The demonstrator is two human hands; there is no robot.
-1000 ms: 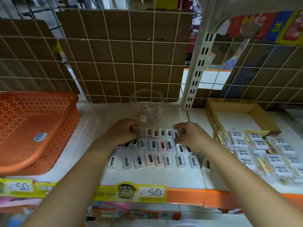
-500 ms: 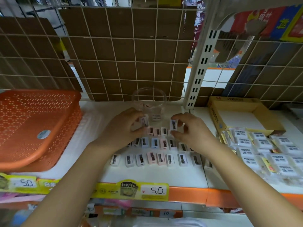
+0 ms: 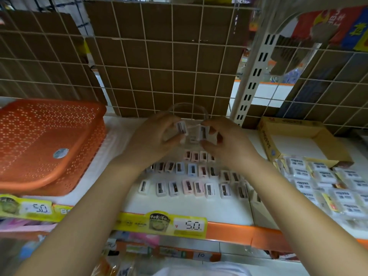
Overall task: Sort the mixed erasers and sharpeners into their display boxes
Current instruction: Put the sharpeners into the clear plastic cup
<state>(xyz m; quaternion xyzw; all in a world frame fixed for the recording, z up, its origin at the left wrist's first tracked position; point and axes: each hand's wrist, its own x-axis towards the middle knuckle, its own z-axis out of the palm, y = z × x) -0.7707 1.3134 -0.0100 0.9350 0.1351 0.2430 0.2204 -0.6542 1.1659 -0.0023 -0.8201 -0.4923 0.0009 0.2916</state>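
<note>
My left hand [image 3: 151, 138] pinches a small pastel sharpener [image 3: 182, 127] and my right hand [image 3: 225, 144] pinches another sharpener [image 3: 205, 132]. Both are raised in front of a clear plastic tub [image 3: 189, 108] at the back of the shelf. Below the hands, several sharpeners [image 3: 191, 182] lie in rows on the white shelf. Wrapped white erasers [image 3: 326, 182] are piled at the right, in front of an open yellow cardboard box [image 3: 266, 140].
An upturned orange perforated basket [image 3: 47, 144] fills the shelf's left side. A wire grid with brown cardboard [image 3: 159, 60] backs the shelf, and a white slotted upright [image 3: 253, 76] stands behind the right hand. Yellow price strips [image 3: 179, 224] line the orange front edge.
Both hands took a sharpener each from the back row and lifted them toward the clear tub. The view has tilted up slightly.
</note>
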